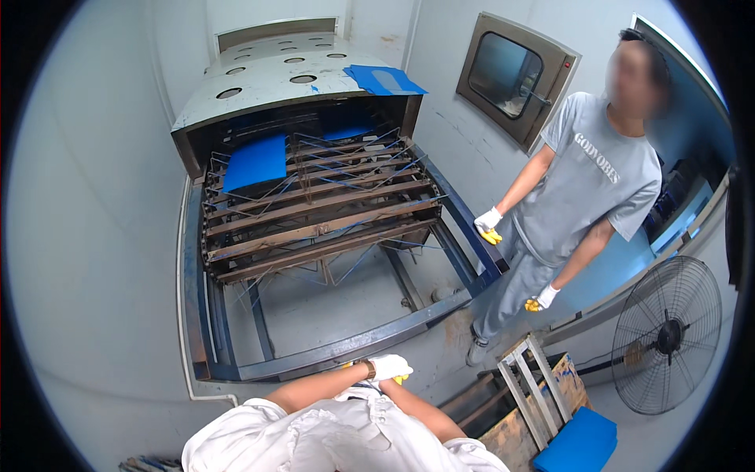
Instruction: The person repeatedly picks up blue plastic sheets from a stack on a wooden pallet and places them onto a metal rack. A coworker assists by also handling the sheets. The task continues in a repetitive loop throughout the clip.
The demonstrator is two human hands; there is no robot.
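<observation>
Grip, left: left hand (pixel 391 367), white glove, yellow on the palm side, folded in at the right wrist before the person's waist. No object shows in it; whether it closes on anything cannot be told. Grip, right: right hand (pixel 347 365), largely hidden behind the left forearm, apparently only a yellow patch showing; state cannot be told.

Near beam (pixel 338 351), blue steel: front edge of the frame, just beyond both hands; contact not discernible.

Blue sheet (pixel 255 163), one: tilted on the slatted conveyor (pixel 322 230), toward its left edge, at the mouth of the pale hood (pixel 263 96).

Second blue sheet (pixel 348 130): deeper, beneath the hood's front edge, partly shadowed.

Loose blue sheets (pixel 385 80): on the hood's front right corner, overhanging.

Blue stack (pixel 578 442): lower right, beside a metal rack (pixel 535 385).

Co-worker's raised glove (pixel 489 223): on or just beside the frame's right rail.

Fan (pixel 668 336): caged, right of the rack.

Risks, as judged: a draught from the fan, if running, could lift the loose sheets off that corner; the tilted sheet could slide between slats or snag on wire holders, its support being narrow; moving slats, if driven, could catch a glove left at the right rail; folded hands would be slow to reach a slipping sheet.
</observation>
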